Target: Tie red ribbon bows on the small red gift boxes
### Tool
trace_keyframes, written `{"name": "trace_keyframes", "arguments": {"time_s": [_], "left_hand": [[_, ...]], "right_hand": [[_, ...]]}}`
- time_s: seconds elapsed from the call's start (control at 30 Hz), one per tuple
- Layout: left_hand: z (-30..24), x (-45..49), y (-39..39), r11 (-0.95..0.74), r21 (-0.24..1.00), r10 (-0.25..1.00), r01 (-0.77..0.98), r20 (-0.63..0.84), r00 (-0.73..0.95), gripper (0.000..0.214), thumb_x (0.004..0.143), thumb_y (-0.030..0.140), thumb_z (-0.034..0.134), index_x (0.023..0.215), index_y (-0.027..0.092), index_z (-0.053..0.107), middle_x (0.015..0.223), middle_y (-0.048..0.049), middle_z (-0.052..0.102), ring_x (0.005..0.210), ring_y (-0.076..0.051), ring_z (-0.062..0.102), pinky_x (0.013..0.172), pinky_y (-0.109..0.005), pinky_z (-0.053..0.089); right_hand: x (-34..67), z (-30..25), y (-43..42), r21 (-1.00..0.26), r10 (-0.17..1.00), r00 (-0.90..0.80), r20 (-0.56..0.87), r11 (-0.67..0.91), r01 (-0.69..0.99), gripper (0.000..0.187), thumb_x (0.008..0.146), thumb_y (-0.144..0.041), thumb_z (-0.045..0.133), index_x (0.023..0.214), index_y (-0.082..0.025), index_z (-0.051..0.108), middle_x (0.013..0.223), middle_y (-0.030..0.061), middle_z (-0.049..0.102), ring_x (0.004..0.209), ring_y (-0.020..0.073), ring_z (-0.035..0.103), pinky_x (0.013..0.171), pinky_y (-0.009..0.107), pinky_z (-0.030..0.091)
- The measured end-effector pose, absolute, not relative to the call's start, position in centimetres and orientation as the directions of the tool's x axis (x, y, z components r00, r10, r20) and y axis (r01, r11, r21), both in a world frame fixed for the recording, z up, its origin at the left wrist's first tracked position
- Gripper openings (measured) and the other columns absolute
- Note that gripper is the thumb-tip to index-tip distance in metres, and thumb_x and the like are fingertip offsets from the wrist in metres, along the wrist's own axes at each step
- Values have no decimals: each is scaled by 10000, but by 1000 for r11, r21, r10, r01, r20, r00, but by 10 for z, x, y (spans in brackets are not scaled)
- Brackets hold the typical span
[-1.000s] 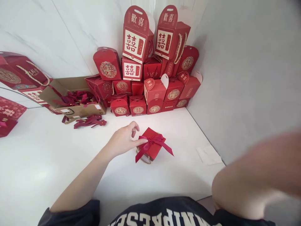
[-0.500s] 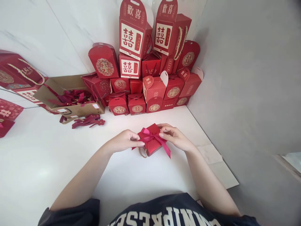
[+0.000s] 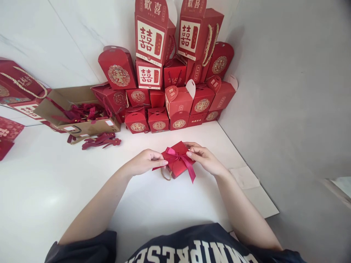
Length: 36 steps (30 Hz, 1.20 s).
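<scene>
A small red gift box (image 3: 179, 168) lies on the white table in front of me, tied with a magenta ribbon (image 3: 189, 170) in a bow on its top. A twisted cord handle (image 3: 165, 174) sticks out at its lower left. My left hand (image 3: 148, 161) is closed at the box's left side, thumb and fingers pinching the ribbon's left part. My right hand (image 3: 204, 157) grips the right side of the box, its thumb by the bow's right loop and its fingers partly hidden behind the box.
Red gift boxes (image 3: 159, 120) are stacked against the back wall. To their left, a cardboard box (image 3: 82, 128) holds magenta ribbons, with dark red ribbon strips (image 3: 100, 141) in front. More red packaging (image 3: 20, 82) stands far left. A grey wall (image 3: 279, 91) bounds the right side.
The ribbon's right tail has swung slightly left and hangs straighter. Both hands stay at the box, with only small finger shifts. The view has tilted a little.
</scene>
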<state>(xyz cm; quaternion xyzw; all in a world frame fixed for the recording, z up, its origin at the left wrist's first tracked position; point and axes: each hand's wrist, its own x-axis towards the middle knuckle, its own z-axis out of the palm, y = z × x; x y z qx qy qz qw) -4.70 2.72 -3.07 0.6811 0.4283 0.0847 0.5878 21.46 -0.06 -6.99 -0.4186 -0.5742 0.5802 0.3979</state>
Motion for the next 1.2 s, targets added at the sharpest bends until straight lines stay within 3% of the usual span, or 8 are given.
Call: {"name": "trace_keyframes", "arguments": {"time_s": [0.13, 0.33, 0.57, 0.7, 0.77, 0.83, 1.0, 1.2], "left_hand": [[-32, -46, 28, 55, 883, 703, 466, -366, 610, 345, 829, 470, 612, 710, 151, 662, 600, 21, 552, 565, -99, 450, 560, -237, 347], [-36, -47, 33, 47, 899, 731, 435, -328, 598, 293, 849, 427, 600, 798, 149, 679, 834, -39, 696, 800, -156, 605, 790, -292, 450], [-30, -55, 31, -125, 794, 775, 595, -297, 558, 340, 843, 491, 579, 783, 163, 642, 749, -7, 630, 688, -136, 529, 648, -263, 411], [-27, -37, 24, -250, 757, 927, 604, 7, 375, 348, 787, 478, 667, 996, 212, 585, 1054, -40, 622, 948, -191, 557, 793, -304, 449], [-28, -22, 23, -333, 737, 935, 588, 176, 309, 309, 824, 443, 641, 1035, 226, 583, 1132, -59, 585, 1085, -215, 529, 912, -350, 439], [-31, -7, 23, -423, 718, 899, 553, 254, 357, 220, 856, 400, 614, 991, 226, 625, 1143, -70, 565, 1152, -223, 506, 1011, -389, 399], [-40, 11, 29, -487, 721, 820, 494, 182, 543, 129, 823, 346, 664, 836, 218, 675, 1165, -76, 558, 1209, -247, 485, 1062, -430, 374], [-47, 9, 35, -419, 770, 833, 480, 117, 540, 126, 795, 321, 684, 821, 201, 652, 1151, -86, 580, 1176, -248, 516, 1034, -440, 409]], "right_hand": [[212, -73, 2, -1000, 955, -295, -8, -8, 0, 372, 874, -446, 618, 611, -198, 530, 1282, 82, 579, 1316, 255, 446, 1036, 386, 366], [206, -75, 2, -1000, 972, -232, -22, -23, -4, 427, 886, -477, 581, 575, -185, 548, 1289, 91, 571, 1209, 265, 534, 952, 378, 431], [199, -62, -2, -977, 974, -154, 163, 181, 111, 466, 924, -471, 534, 551, -192, 527, 1287, 81, 563, 1280, 247, 474, 1017, 368, 387], [199, -66, 7, -990, 980, -155, 126, 135, 49, 477, 924, -510, 514, 570, -195, 566, 1299, 70, 565, 1268, 244, 486, 1017, 367, 393], [198, -68, 12, -992, 982, -150, 117, 121, 22, 461, 907, -527, 535, 591, -198, 601, 1300, 68, 567, 1263, 245, 489, 1035, 370, 386], [197, -70, 16, -993, 982, -147, 116, 118, 4, 444, 895, -529, 556, 603, -201, 622, 1295, 64, 574, 1270, 241, 485, 1070, 371, 358], [194, -69, 19, -989, 978, -148, 145, 145, -11, 395, 898, -490, 575, 628, -213, 653, 1282, 56, 576, 1304, 221, 460, 1100, 351, 328], [194, -75, 21, -989, 971, -187, 148, 143, -40, 378, 861, -474, 636, 592, -210, 601, 1256, 61, 580, 1327, 218, 440, 1077, 347, 355]]}}
